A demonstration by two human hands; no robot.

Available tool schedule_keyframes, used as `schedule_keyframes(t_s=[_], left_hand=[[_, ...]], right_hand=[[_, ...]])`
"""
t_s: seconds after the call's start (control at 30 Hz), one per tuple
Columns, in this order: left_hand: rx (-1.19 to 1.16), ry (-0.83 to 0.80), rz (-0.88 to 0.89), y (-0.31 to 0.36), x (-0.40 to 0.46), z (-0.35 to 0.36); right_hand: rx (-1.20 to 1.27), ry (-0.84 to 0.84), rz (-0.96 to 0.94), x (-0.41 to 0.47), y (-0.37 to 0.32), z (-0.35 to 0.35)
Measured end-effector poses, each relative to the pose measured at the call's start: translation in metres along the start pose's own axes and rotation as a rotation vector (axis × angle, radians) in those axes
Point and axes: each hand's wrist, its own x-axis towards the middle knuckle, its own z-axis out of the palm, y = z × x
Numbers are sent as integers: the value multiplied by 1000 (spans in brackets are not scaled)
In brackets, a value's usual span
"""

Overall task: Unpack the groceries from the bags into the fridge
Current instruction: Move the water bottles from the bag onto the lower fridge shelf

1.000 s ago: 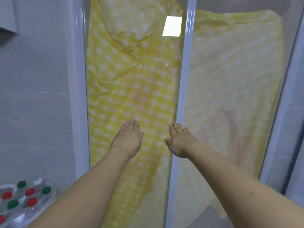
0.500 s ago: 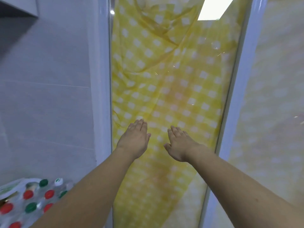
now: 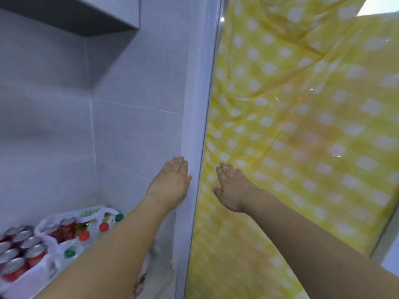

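Note:
Both my arms reach forward with straight fingers. My left hand (image 3: pixel 170 182) is held flat in front of the white frame (image 3: pixel 194 134) of a glass door. My right hand (image 3: pixel 232 187) is spread in front of the glass pane with the yellow checked cloth (image 3: pixel 302 130) behind it. Whether either palm touches is unclear. At the lower left a white plastic bag (image 3: pixel 54 221) holds red drink cans (image 3: pixel 19 255) and bottles with red and green caps (image 3: pixel 84 236). No fridge is in view.
A grey tiled wall (image 3: pixel 64 126) fills the left, with a dark overhanging cabinet (image 3: pixel 64 14) at the top. The yellow cloth hangs behind the glass across the whole right side. A second frame edge (image 3: pixel 386 231) shows at the lower right.
The view has swung left: the door frame and cloth slid right, and the bag with cans and bottles came further into sight. Both hands stay outstretched and flat.

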Motion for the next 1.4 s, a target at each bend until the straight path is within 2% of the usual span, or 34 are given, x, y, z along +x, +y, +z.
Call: schedule_keyframes(t_s=[0.23,0.4,0.67,1.0,1.23,1.4], left_hand=[[67,-47,-198,-89,-38,2],[84,-96,-278,-159,-58,6],[-9,-198,-384,-254,-69,49],[-241,-472,-605,-300,-103,127],[-350,-591,-568,-315,-136,151],[-449,-582,-559,-325,-148,160]], right_hand=[[58,-12,-203,50,-69,22],[105,-22,-311,96,-130,43],[165,-124,-363,160,-202,87],[272,-252,-482,226,-267,165],[251,-319,-597,256,-311,207],[187,-338,-646,267,-325,223]])
